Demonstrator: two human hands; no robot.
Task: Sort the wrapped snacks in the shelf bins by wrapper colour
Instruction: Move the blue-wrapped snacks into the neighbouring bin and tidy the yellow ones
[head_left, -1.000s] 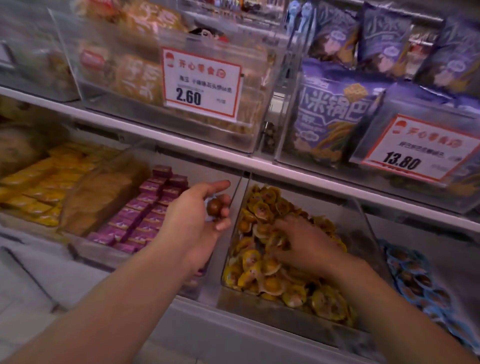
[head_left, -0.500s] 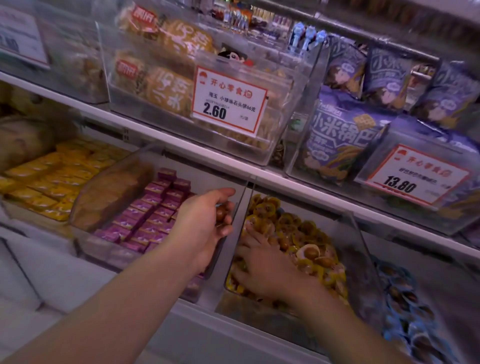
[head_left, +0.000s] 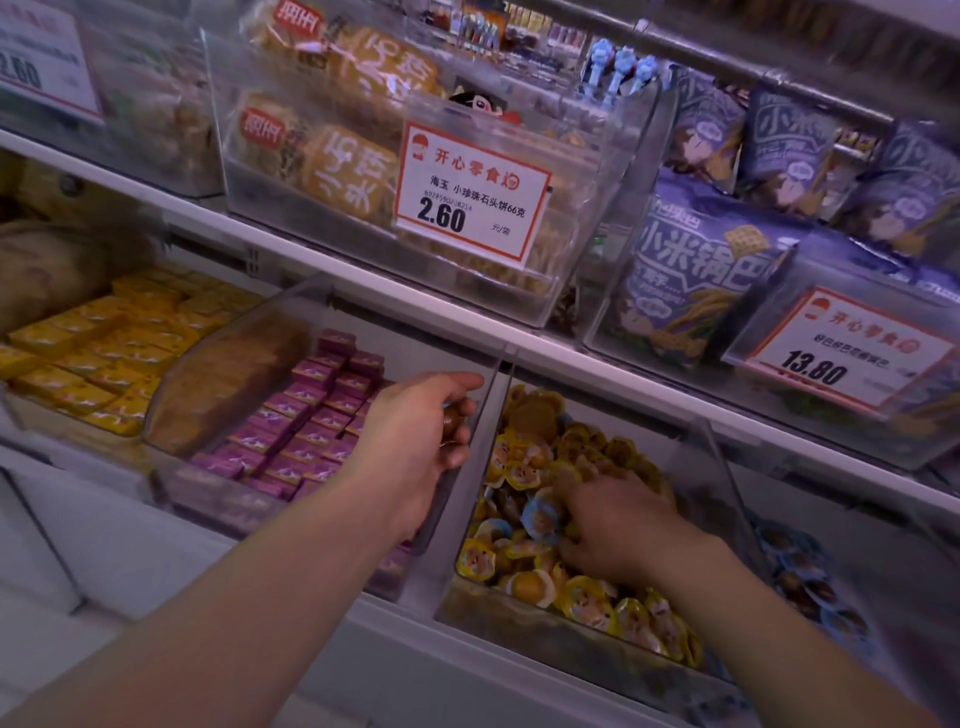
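Note:
My left hand (head_left: 415, 441) grips a small brown round snack (head_left: 451, 415) over the divider between the purple-packet bin and the yellow-snack bin. My right hand (head_left: 608, 525) is dug into the pile of yellow-wrapped snacks (head_left: 587, 603) in a clear bin (head_left: 519, 618); its fingertips are buried among them, beside a blue-wrapped snack (head_left: 540, 512) lying in the yellow pile. What the right fingers hold is hidden. More blue-wrapped snacks (head_left: 810, 582) fill the bin at the right.
Purple packets (head_left: 306, 415) fill the bin under my left hand; yellow packets (head_left: 104, 353) lie in the bin further left. The shelf above carries a bin with a 2.60 price tag (head_left: 467, 192) and purple bags behind a 13.80 tag (head_left: 826, 348).
My right hand has slid nearer and lower in the yellow bin, digging among the snacks. My left hand keeps the brown snack at the divider. The view has tilted slightly upward.

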